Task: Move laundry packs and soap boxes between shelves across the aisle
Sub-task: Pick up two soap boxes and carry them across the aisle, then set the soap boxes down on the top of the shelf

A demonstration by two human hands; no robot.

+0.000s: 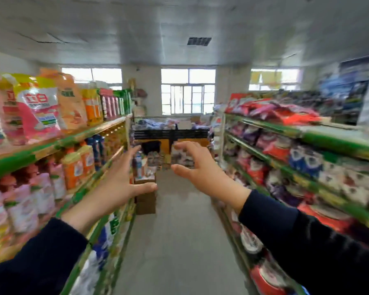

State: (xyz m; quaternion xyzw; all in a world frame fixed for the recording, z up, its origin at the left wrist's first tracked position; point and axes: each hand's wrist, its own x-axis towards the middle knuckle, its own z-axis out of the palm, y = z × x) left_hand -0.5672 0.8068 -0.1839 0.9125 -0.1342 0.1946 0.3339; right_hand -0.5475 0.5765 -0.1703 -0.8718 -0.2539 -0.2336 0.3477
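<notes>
I look down a shop aisle with both arms stretched forward in dark sleeves. My left hand [117, 182] is open, fingers spread, holding nothing, just off the edge of the left shelf. My right hand [202, 169] is open with curled fingers, also empty, over the middle of the aisle. Pink and yellow laundry packs [38, 109] stand on the top left shelf [51, 143]. Orange and white bottles and pouches [77, 167] fill the shelf below. The right shelf [320, 135] holds red, purple and white packs [285, 113]. The picture is blurred by motion.
Cardboard boxes [146, 199] are stacked on the grey floor [179, 241] at the foot of the left shelf. A black-edged display with goods [170, 133] closes the far end of the aisle under windows. More stock stands high at the right [349, 99].
</notes>
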